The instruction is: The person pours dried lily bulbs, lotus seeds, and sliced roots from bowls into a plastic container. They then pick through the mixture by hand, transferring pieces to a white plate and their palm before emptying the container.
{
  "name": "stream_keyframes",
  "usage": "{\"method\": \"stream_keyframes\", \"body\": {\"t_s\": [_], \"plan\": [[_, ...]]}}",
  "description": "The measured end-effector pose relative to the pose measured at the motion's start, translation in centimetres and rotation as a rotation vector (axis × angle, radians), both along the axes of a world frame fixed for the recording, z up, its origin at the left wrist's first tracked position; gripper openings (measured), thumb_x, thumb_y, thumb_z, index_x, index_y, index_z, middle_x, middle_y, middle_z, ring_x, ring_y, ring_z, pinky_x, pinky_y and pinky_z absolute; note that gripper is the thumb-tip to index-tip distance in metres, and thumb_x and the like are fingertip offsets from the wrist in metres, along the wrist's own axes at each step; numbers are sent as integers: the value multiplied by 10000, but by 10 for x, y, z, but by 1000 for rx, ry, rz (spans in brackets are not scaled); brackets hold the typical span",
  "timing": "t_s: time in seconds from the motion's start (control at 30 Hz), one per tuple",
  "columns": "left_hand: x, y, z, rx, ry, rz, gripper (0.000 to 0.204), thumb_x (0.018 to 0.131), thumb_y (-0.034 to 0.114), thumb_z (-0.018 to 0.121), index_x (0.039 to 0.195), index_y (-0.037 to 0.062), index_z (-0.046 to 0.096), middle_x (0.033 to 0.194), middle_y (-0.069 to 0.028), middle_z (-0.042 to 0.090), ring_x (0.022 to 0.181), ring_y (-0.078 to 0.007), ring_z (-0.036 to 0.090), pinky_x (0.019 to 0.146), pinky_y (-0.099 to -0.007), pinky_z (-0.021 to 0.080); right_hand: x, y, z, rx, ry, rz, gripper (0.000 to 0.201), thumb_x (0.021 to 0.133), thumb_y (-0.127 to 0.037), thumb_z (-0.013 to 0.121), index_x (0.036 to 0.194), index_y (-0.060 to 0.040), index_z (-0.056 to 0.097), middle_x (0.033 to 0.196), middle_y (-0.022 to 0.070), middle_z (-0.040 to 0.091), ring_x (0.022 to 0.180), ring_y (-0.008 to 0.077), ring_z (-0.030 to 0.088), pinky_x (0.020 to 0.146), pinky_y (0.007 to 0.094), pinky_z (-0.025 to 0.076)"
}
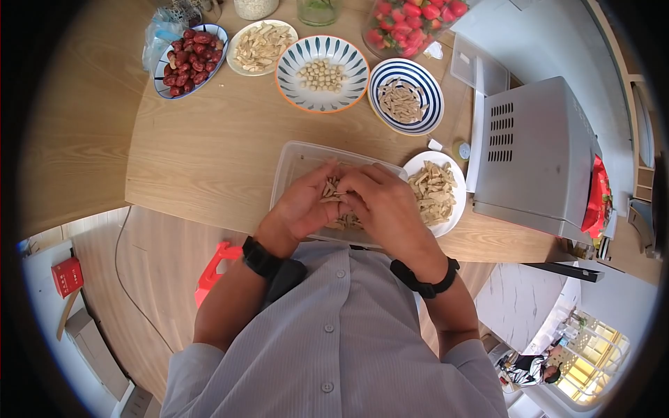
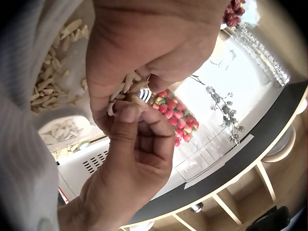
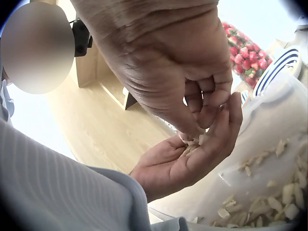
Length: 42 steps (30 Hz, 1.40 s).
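My left hand is cupped palm up over a clear plastic container and holds a small heap of dried tan pieces, slender and root-like. With thumb and fingertips, my right hand pinches a dried tan piece just above that palm. In the right wrist view, the right fingertips dip into the cupped left hand, partly hiding the heap. More loose dried pieces lie on the container's bottom, below both hands.
A white plate of pale dried slices stands right of the container, beside a grey appliance. Behind are a striped bowl, a bowl of round pale seeds, a plate of dried slices, red dates and strawberries.
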<state>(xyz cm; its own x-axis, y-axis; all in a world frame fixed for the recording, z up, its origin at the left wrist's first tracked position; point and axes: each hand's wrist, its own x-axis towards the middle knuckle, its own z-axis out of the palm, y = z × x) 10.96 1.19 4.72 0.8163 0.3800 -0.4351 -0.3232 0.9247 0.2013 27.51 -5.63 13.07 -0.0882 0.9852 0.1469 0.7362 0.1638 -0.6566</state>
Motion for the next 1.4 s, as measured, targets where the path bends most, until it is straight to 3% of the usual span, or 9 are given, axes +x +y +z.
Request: {"method": "stream_keyframes", "body": {"t_s": [0.27, 0.43, 0.57, 0.67, 0.77, 0.9, 1.13, 1.23, 1.4], "plan": [[2, 2, 10, 33, -90, -28, 510, 1157, 351, 404, 1361, -75, 598, 1374, -198, 645, 1299, -317, 632, 1133, -441, 531, 22, -18, 7, -19, 340, -206, 179, 883, 41, 764, 1030, -58, 741, 983, 89, 736, 799, 230, 704, 720, 330, 572], [5, 2, 17, 16, -73, 2, 519, 1156, 312, 410, 1342, -137, 594, 1434, -275, 594, 1402, -444, 538, 1210, -471, 467, 80, -52, -3, 69, 176, -407, 171, 890, 63, 766, 1032, -30, 740, 942, 83, 738, 744, 175, 679, 680, 303, 561], [5, 3, 15, 3, -84, -10, 522, 1155, 310, 408, 1344, -140, 592, 1458, -286, 574, 1407, -445, 532, 1218, -476, 456, 113, -74, 0, -151, -31, -506, 163, 883, 34, 778, 1025, -42, 753, 984, 97, 733, 782, 206, 684, 692, 332, 565], [8, 3, 15, 5, -100, -26, 529, 1157, 314, 397, 1362, -138, 581, 1472, -287, 564, 1420, -434, 523, 1223, -473, 448, 117, -73, -13, 117, -396, -335, 160, 870, -7, 786, 1020, -61, 768, 1031, 102, 718, 832, 254, 685, 709, 377, 573], [10, 3, 14, 18, -94, -42, 540, 1158, 329, 389, 1388, -124, 569, 1486, -269, 561, 1425, -392, 527, 1225, -456, 444, 81, -59, -16, 198, -182, -273, 191, 834, -30, 793, 1020, -72, 777, 1047, 93, 702, 877, 295, 680, 731, 397, 579], [9, 1, 8, 39, -77, -78, 546, 1161, 358, 374, 1414, -84, 569, 1458, -204, 598, 1353, -294, 592, 1155, -425, 499, 28, -33, -13, 212, -168, -19, 198, 751, -67, 757, 947, -96, 753, 1010, 39, 659, 929, 248, 671, 778, 364, 581], [3, 1, 2, 65, -107, -75, 525, 1164, 357, 375, 1420, -55, 576, 1430, -165, 625, 1325, -255, 614, 1117, -393, 520, 23, -21, -13, 165, -157, 131, 178, 765, -58, 744, 940, -85, 734, 1062, 39, 654, 963, 255, 672, 792, 385, 582], [6, 2, 8, 43, -63, -70, 551, 1163, 373, 365, 1399, -77, 577, 1412, -202, 629, 1303, -291, 631, 1119, -426, 531, 29, -30, -4, 168, 68, 0, 161, 815, -21, 777, 965, -64, 736, 1029, 64, 686, 933, 277, 695, 778, 403, 580], [5, 3, 13, 40, -37, -49, 518, 1162, 337, 386, 1331, -93, 620, 1380, -211, 639, 1306, -365, 628, 1145, -450, 525, 81, -69, -2, -10, 55, -277, 184, 865, 4, 772, 1038, -53, 744, 924, 102, 712, 871, 329, 699, 768, 421, 573]]}}
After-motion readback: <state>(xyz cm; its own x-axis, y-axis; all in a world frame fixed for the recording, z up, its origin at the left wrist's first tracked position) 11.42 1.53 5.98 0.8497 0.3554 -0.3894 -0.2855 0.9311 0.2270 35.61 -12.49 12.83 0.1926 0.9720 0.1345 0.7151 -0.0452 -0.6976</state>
